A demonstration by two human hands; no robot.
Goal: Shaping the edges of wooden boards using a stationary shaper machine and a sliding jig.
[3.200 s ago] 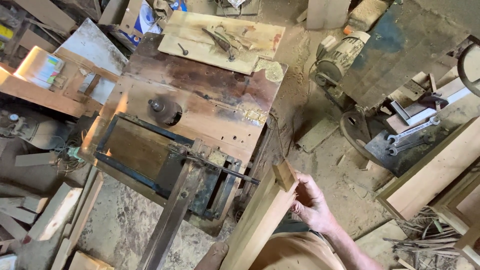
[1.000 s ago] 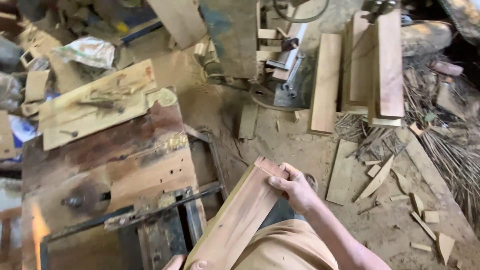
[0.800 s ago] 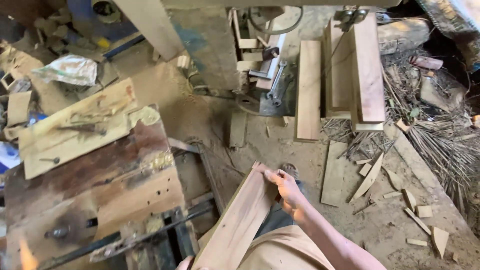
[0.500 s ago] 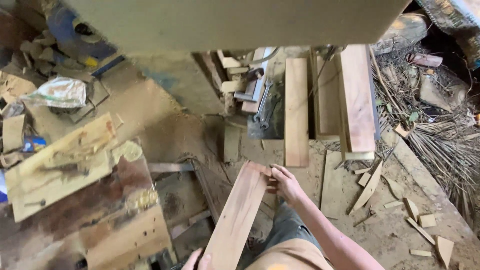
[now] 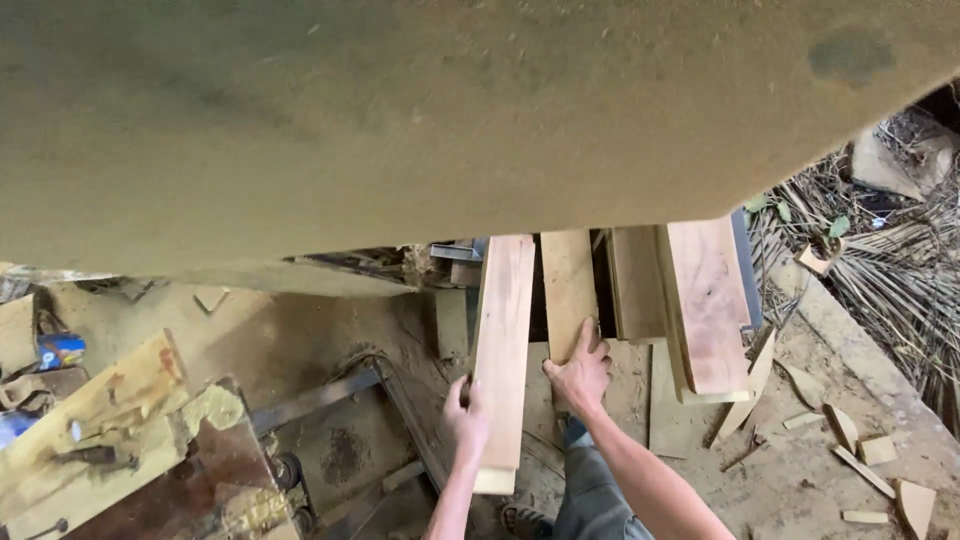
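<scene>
I hold a light wooden plank (image 5: 502, 340) with my left hand (image 5: 466, 415), which grips its left edge near the closer end. The plank points away from me, its far end under a big brownish blurred surface (image 5: 450, 120) that fills the upper half of the view. My right hand (image 5: 580, 372) lies flat on the end of a second plank (image 5: 566, 285) just to the right. Further right stand more planks, a dark one (image 5: 636, 285) and a reddish one (image 5: 708, 300).
A workbench with a pale board (image 5: 90, 420) sits at the lower left. Wood offcuts (image 5: 870, 455) lie scattered on the dusty floor at the right, beside dry palm fronds (image 5: 890, 270). My trouser leg (image 5: 590, 495) and foot are below.
The view swung from the workbench toward the stacked planks. The plank I carried now lies pointing away beside the others, my left hand is on its edge, and my right hand moved to the neighbouring plank.
</scene>
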